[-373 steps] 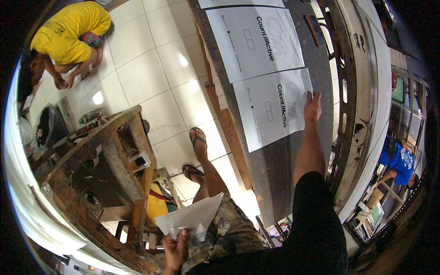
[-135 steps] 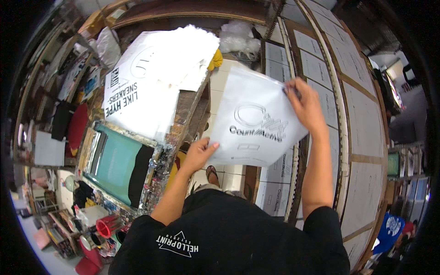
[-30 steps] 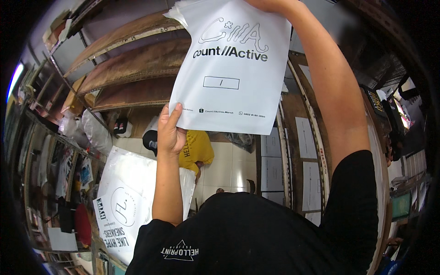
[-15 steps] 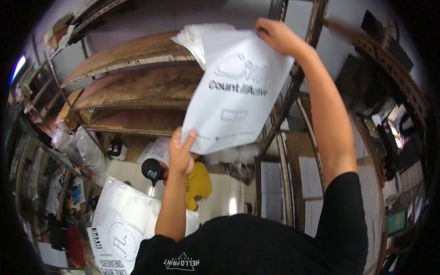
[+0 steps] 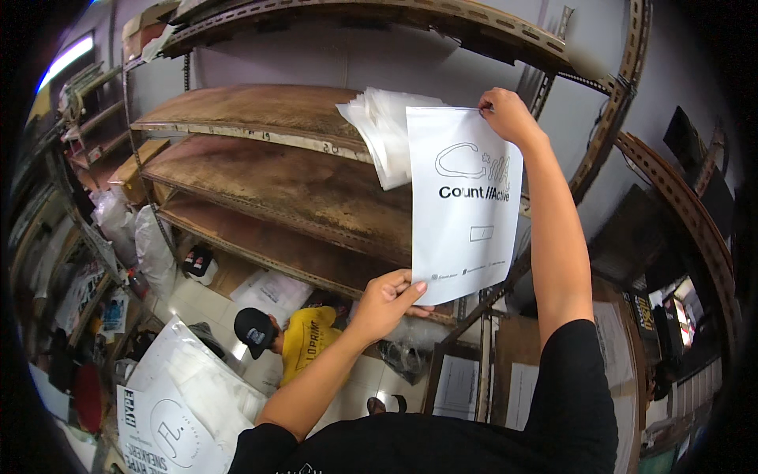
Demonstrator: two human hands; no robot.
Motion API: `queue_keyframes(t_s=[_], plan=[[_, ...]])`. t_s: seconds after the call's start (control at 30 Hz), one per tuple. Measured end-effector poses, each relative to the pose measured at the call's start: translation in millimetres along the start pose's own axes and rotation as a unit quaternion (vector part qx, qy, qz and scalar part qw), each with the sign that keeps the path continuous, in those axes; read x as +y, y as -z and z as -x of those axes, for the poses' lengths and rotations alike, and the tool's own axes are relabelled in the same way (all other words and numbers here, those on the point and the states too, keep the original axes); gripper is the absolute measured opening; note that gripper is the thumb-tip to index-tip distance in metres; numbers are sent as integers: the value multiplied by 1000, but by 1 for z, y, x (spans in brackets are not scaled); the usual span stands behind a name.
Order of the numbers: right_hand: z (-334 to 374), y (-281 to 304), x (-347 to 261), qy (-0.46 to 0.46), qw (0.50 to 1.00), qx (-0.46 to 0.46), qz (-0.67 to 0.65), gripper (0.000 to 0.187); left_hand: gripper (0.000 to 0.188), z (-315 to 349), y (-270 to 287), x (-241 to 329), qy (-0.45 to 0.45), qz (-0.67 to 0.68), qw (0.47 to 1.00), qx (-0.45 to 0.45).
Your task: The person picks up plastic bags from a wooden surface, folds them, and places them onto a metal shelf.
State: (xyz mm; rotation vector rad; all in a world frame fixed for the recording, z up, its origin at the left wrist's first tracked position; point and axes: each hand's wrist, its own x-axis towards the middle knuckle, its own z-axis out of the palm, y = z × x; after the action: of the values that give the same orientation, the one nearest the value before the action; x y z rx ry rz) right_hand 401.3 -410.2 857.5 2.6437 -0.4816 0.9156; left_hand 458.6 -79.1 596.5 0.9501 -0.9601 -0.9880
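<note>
I hold a white printed plastic bag (image 5: 466, 205) up flat in front of a wooden shelf rack. My right hand (image 5: 505, 114) pinches its top right corner, arm stretched up. My left hand (image 5: 387, 300) grips its bottom left corner from below. The bag's top edge lies against a stack of similar white bags (image 5: 379, 130) that rests on the upper wooden shelf (image 5: 260, 110) and overhangs its front edge.
Two more bare wooden shelves (image 5: 300, 189) sit below the upper one, framed by slotted metal posts (image 5: 608, 103). A person in a yellow shirt and dark cap (image 5: 296, 340) crouches on the tiled floor. Large white printed sheets (image 5: 174, 403) lie lower left.
The bag has swung from tilted to upright and moved toward the stack on the upper shelf. My view has turned to face the rack; both hands keep their corners.
</note>
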Motion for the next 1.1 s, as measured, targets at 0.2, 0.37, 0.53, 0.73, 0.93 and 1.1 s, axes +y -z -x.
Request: queue_keyframes(t_s=[0.2,0.37,0.53,0.73,0.93,1.1], plan=[[-101,-109,54,-43,998,31,-40,17,60,-62,-1,15,-25,46,997,64],[-155,-219,95,-12,999,-33,-22,20,63,0,49,-56,64,-4,997,49],[-192,-283,148,25,997,-30,-61,24,55,169,67,-144,188,54,936,292],[-189,-304,125,-56,996,-60,-37,31,59,234,4,-139,208,95,796,561],[-197,-301,130,-92,995,-8,29,37,54,172,26,-131,150,25,834,531],[-177,-257,94,-105,979,-126,-118,77,50,160,38,-134,140,-9,867,478]])
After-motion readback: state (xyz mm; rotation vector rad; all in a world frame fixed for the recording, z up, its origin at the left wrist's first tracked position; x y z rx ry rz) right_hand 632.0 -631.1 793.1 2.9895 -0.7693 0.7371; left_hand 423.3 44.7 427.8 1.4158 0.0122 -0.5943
